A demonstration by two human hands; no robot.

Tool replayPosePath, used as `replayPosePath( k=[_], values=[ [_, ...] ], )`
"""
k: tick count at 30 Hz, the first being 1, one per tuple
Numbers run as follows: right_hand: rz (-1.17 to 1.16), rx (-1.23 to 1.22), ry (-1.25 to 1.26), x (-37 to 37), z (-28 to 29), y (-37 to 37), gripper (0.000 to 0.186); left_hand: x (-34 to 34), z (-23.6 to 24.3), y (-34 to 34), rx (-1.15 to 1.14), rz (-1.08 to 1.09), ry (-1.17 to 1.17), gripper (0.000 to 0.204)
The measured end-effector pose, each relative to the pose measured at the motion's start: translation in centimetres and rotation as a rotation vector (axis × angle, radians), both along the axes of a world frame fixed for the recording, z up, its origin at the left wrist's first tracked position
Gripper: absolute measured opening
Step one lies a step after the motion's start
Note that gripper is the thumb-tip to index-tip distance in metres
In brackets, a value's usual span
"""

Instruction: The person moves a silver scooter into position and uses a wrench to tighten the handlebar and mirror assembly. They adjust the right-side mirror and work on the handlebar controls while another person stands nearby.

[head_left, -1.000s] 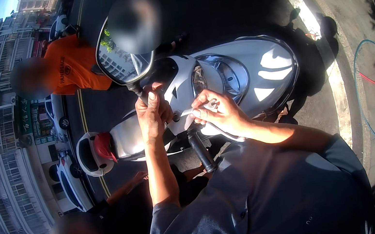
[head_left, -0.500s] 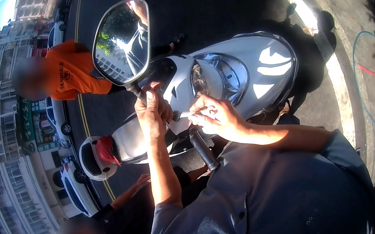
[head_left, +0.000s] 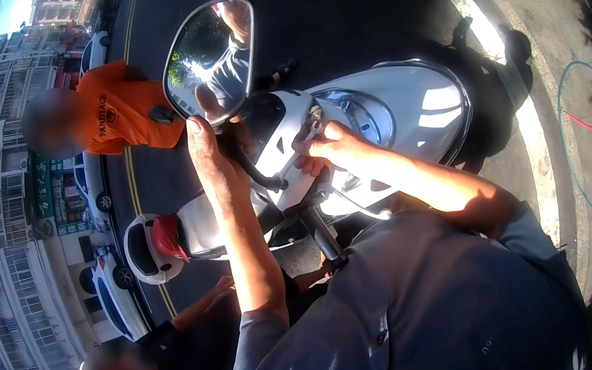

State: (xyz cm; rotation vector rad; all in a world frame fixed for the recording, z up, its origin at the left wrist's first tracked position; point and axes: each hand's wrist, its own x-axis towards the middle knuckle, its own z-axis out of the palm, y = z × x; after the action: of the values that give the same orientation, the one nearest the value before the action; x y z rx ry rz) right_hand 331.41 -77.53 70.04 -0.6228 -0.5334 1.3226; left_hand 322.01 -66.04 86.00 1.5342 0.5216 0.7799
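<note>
A white scooter (head_left: 417,92) stands in front of me, with a rear-view mirror (head_left: 201,49) raised on a dark stem (head_left: 255,172). My left hand (head_left: 216,147) is closed about the mirror's lower end, its thumb and a finger upright by the rim. Over the scooter's front cover, my right hand (head_left: 333,152) is closed on a small silver wrench (head_left: 315,115); most of the tool is hidden in the fingers. Close below that hand are the handlebar grip (head_left: 326,241) and a brake lever (head_left: 362,208).
A person in an orange shirt (head_left: 122,112) stands beyond the mirror. Another person in dark clothes (head_left: 197,367) is at the lower left, near a white top box with a red cap (head_left: 167,238). A teal hose (head_left: 565,134) lies on the pavement at right.
My left hand has moved from the stem up to the mirror's lower end, and the mirror has shifted right. My right hand has moved up, away from the stem's base, with the wrench.
</note>
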Motion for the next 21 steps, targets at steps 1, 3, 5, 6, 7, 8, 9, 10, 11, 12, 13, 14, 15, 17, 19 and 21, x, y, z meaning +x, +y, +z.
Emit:
replayPosePath(
  k=[1,3,5,6,7,8,9,10,11,12,13,14,15,17,19,21],
  values=[
    [0.054,-0.001,-0.040,0.4,0.3,0.3,0.020,-0.2,0.6,-0.1,-0.054,0.114,0.038,0.052],
    [0.079,0.001,-0.091,0.7,0.7,0.5,0.022,-0.2,1.2,-0.6,0.018,0.099,0.121,0.062],
    [0.071,0.035,-0.053,0.7,0.2,0.5,0.024,0.7,1.2,-3.9,-0.195,0.338,-0.128,0.049],
    [0.045,0.036,-0.054,1.1,-0.7,0.8,0.025,-0.6,1.2,1.3,-0.030,-0.383,0.032,0.046],
    [0.046,0.049,-0.059,1.2,-0.5,1.1,0.026,-1.0,1.2,3.0,0.039,-0.635,0.031,0.045],
    [0.046,-0.001,-0.057,1.2,-0.3,1.0,0.028,-1.6,1.2,4.6,0.100,-0.908,0.030,0.045],
    [0.080,-0.050,-0.061,0.6,0.7,0.7,0.030,-2.7,2.0,5.1,0.149,-1.130,0.028,0.045],
    [0.099,-0.100,-0.063,-0.2,1.5,0.4,0.033,-4.7,2.0,4.3,0.160,-1.026,-0.001,0.048],
    [0.096,-0.078,-0.078,0.1,1.4,0.5,0.033,-4.0,1.5,4.6,0.157,-1.048,-0.080,0.058],
    [0.063,-0.116,-0.080,0.3,1.2,0.4,0.033,-3.2,1.0,4.8,0.148,-1.079,-0.154,0.068],
    [0.047,-0.141,-0.081,0.5,1.4,0.5,0.032,-2.9,0.8,3.0,0.000,-0.914,-0.208,0.075],
    [0.050,-0.191,-0.043,-0.3,2.1,0.4,0.029,-4.1,1.2,0.4,-0.120,-0.699,-0.262,0.083],
    [0.025,-0.173,-0.024,0.1,2.3,0.2,0.024,-4.1,0.4,0.8,-0.065,-0.606,-0.246,0.084],
    [-0.049,-0.272,-0.078,0.2,4.0,-0.9,0.019,-3.4,-1.4,0.5,-0.071,-0.472,-0.242,0.074],
    [-0.086,-0.157,-0.074,-0.7,3.8,-1.7,0.015,-3.4,-0.8,-0.7,-0.051,-0.371,-0.218,0.069],
    [-0.106,-0.118,-0.073,-2.4,3.7,-3.4,0.014,-3.7,0.3,-1.8,-0.029,-0.304,-0.205,0.068]
  ],
)
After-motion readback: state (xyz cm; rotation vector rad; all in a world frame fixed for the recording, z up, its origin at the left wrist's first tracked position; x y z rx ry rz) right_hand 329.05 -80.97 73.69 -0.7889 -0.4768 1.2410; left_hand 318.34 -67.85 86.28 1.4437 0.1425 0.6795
